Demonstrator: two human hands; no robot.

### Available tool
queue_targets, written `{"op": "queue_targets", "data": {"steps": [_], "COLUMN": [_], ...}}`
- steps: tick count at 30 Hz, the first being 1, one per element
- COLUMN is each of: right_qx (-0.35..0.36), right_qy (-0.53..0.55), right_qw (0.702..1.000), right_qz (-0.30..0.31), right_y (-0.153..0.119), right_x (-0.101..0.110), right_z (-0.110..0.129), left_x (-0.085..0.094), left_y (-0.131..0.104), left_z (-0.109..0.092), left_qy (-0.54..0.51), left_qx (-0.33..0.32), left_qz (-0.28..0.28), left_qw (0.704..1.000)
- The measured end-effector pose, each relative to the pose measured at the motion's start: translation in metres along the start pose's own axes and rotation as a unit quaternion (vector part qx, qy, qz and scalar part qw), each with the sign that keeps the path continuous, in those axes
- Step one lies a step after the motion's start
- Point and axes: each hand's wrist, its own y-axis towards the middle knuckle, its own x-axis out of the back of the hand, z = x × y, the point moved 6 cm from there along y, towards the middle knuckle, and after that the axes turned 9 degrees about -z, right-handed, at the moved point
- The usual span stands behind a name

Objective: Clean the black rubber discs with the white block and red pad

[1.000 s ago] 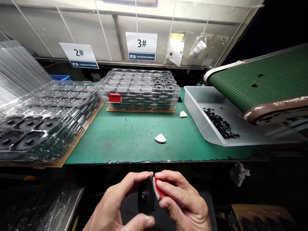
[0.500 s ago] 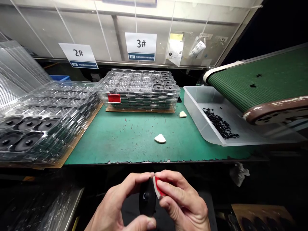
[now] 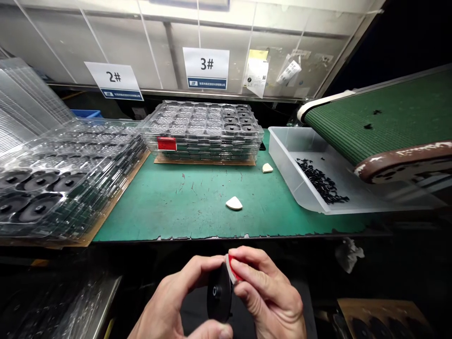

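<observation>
In front of the table edge, my left hand [image 3: 176, 297] grips a round black plastic disc [image 3: 219, 297] by its rim, fingers on top and thumb below. The disc stands nearly on edge, and a small hub shows on its left face. My right hand [image 3: 271, 291] pinches a small curved pad [image 3: 234, 270], red on one side and pale grey on the other. The pad's grey side is against the disc's upper right rim. Beyond my hands, a white wedge-shaped piece [image 3: 234, 203] lies on the green table mat [image 3: 176, 202].
Stacked clear trays [image 3: 201, 136] with black discs stand at the back, more trays [image 3: 70, 183] at left. A second white piece [image 3: 267, 168] lies near a translucent bin [image 3: 293, 174] holding small black parts [image 3: 321, 181]. A green conveyor [image 3: 388, 113] slopes over the bin.
The disc has turned slightly, showing more of its hub face, and shifted a little right. The pad in my right hand has moved slightly up along the rim. Both hands keep their hold.
</observation>
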Motion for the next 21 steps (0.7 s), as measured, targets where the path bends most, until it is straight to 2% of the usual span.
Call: {"op": "queue_targets", "data": {"steps": [5,11,17,21], "right_qx": [0.015,0.013,-0.005,0.011], "right_qy": [-0.003,0.005,0.002,0.007], "right_qw": [1.000,0.996,0.997,0.996], "right_qz": [-0.010,-0.085,-0.082,-0.084], "right_y": [-0.0013,-0.0046,-0.0070,-0.0087], "right_x": [-0.0013,-0.0067,-0.0060,-0.0049], "right_z": [0.0041,0.0036,0.0022,0.0039], "left_x": [0.0013,0.0002,-0.0023,-0.0050], "left_y": [0.0001,-0.0003,-0.0009,0.0003], "left_z": [0.0001,0.0041,0.0005,-0.0004], "left_qy": [0.006,-0.007,-0.024,-0.043], "left_qx": [0.011,0.007,0.001,0.008], "left_qz": [-0.012,-0.017,-0.018,-0.009], "left_qw": [1.000,1.000,1.000,0.999]}}
